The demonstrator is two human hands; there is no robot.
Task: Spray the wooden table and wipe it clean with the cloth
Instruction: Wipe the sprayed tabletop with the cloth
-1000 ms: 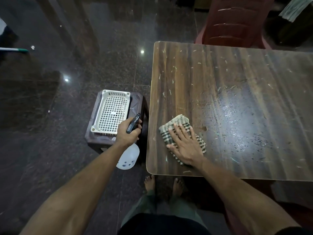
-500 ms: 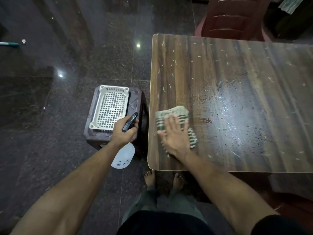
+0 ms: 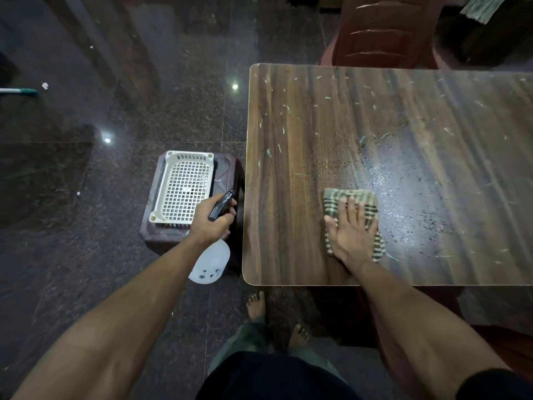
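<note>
Wooden desk (image 3: 288, 168) is mid-wipe: the right hand (image 3: 350, 232) lies flat with straight fingers on the checked cloth (image 3: 350, 197), pressing it down near the front edge, beside a wet sheen. The left hand (image 3: 209, 223) curls round the spray bottle (image 3: 210, 262), held off the desk's left side above a stool (image 3: 227, 168) carrying a white basket (image 3: 183, 189). Pale flecks remain further back, so the next stroke probably needs to reach away. The desk's right end is cut off.

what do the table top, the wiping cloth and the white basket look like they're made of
Table top: glossy wood-grain surface, maybe laminate; sheen and streaked grain. Cloth: soft woven fabric, checked stripes, folds. Basket: moulded plastic, likely; uniform grid holes.
</note>
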